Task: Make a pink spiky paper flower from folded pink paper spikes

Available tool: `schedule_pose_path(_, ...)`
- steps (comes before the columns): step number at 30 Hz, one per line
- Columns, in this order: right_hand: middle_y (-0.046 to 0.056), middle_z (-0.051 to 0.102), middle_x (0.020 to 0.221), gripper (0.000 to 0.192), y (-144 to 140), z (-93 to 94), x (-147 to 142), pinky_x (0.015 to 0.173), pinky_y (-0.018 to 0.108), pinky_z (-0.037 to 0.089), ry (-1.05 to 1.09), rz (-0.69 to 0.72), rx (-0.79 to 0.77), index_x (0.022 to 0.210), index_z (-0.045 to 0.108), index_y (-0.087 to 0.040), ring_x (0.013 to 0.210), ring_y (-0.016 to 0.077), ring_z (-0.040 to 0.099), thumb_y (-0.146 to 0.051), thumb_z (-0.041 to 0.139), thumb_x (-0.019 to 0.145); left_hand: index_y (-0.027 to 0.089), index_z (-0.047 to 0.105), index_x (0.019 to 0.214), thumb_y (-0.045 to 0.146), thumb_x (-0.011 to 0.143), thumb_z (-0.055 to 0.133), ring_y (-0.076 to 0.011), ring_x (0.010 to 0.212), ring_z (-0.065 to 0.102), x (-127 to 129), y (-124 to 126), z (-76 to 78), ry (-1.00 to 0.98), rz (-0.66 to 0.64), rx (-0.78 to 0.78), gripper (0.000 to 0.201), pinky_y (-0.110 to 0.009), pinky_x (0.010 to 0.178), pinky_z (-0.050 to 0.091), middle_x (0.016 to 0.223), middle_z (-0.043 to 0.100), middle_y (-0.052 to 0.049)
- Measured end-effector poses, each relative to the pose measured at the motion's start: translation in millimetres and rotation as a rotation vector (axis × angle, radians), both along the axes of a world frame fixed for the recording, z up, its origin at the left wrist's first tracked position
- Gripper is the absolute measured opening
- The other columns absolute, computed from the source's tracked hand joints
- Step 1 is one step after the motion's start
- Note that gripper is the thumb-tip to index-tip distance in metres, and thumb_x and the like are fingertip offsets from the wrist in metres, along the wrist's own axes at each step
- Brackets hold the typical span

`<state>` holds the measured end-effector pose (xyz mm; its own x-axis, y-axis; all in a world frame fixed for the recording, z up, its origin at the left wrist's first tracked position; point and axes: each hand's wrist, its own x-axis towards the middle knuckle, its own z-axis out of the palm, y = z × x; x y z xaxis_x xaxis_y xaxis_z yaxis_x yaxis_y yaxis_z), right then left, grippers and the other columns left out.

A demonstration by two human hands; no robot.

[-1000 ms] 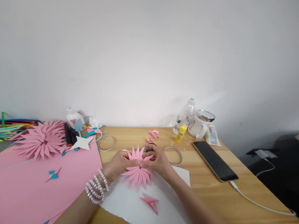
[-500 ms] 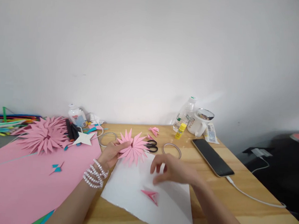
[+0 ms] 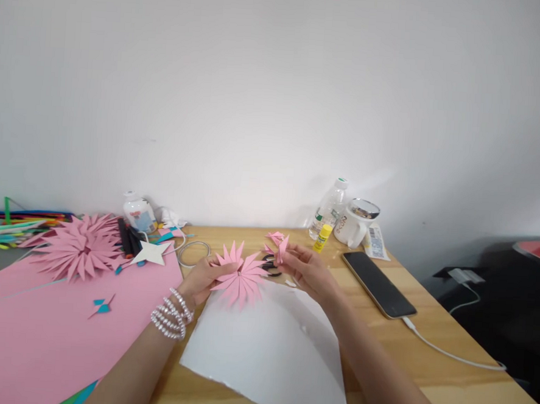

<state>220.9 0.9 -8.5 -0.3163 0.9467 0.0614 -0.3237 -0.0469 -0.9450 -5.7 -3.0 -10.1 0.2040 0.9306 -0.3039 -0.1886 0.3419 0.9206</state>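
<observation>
My left hand (image 3: 205,278), with pearl bracelets at the wrist, is closed on a pink folded-paper flower (image 3: 243,278) of many pointed petals, the thumb lying near its centre. To its right, my right hand (image 3: 303,267) pinches a small pink folded-paper piece (image 3: 282,249) upright, a short gap away from the flower. Below both hands lies a white board (image 3: 265,348). Black-handled scissors (image 3: 271,265) rest behind the flower, partly hidden by the right fingers. More pink folded pieces (image 3: 275,237) lie just beyond them.
A yellow glue stick (image 3: 322,238), a water bottle (image 3: 331,207) and a white mug (image 3: 354,226) stand at the back right. A phone (image 3: 379,285) with a cable lies at right. At left, finished pink flowers (image 3: 82,248) and a white star (image 3: 151,253) rest on pink paper (image 3: 60,335).
My right hand has picked up the pink folded piece from the white board and carried it up beside the flower. My left hand keeps holding the flower.
</observation>
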Motion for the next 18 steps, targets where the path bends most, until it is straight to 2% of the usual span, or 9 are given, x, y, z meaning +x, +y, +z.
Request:
schedule_pose_path(2,0.003,0.061,0.084,0.024,10,-5.7,-4,0.079,0.030,0.047,0.055,-0.053,0.029,0.083,0.062,-0.018,0.082,0.0154,0.059,-0.036,0.068,0.067,0.012,0.061,0.054,0.028,0.048,0.080,-0.0103,0.047,0.052,2,-3,1.7,0.037,-0.047,0.028,0.025,-0.023,0.049,0.040,0.050,0.059,0.001)
schedule_pose_path(4,0.002,0.060,0.080,0.023,14,-11.1,-10,0.080,0.031,0.046,0.048,-0.082,0.058,0.073,0.061,-0.017,0.080,0.0156,0.058,-0.038,0.067,0.068,0.012,0.063,0.057,0.030,0.050,0.078,-0.0114,0.050,0.054,4,-5,2.5,0.073,-0.105,0.069,0.024,-0.023,0.049,0.040,0.052,0.061,0.000)
schedule_pose_path(9,-0.001,0.056,0.067,0.024,8,-12.5,-23,0.065,0.027,0.046,-0.073,-0.083,0.086,0.067,0.053,-0.018,0.067,0.0128,0.055,-0.039,0.063,0.070,0.013,0.068,0.067,0.032,0.054,0.075,-0.0140,0.058,0.058,7,-7,-0.2,0.130,-0.190,0.124,0.024,-0.024,0.053,0.041,0.063,0.067,-0.004)
schedule_pose_path(12,-0.004,0.052,0.061,0.024,1,-8.1,-27,0.051,0.021,0.037,-0.120,-0.050,0.078,0.069,0.049,-0.019,0.055,0.0094,0.049,-0.038,0.063,0.069,0.012,0.069,0.069,0.034,0.055,0.075,-0.0167,0.061,0.059,7,-5,-3.0,0.177,-0.207,0.145,0.027,-0.026,0.055,0.042,0.064,0.067,-0.005)
schedule_pose_path(18,-0.006,0.042,0.055,0.032,-2,-8.5,-33,0.048,0.021,0.026,-0.199,-0.061,0.071,0.059,0.045,-0.016,0.050,0.0059,0.035,-0.039,0.066,0.065,0.010,0.068,0.066,0.038,0.051,0.075,-0.0189,0.059,0.059,8,-3,-7.8,0.224,-0.175,0.189,0.033,-0.028,0.054,0.042,0.059,0.065,-0.006)
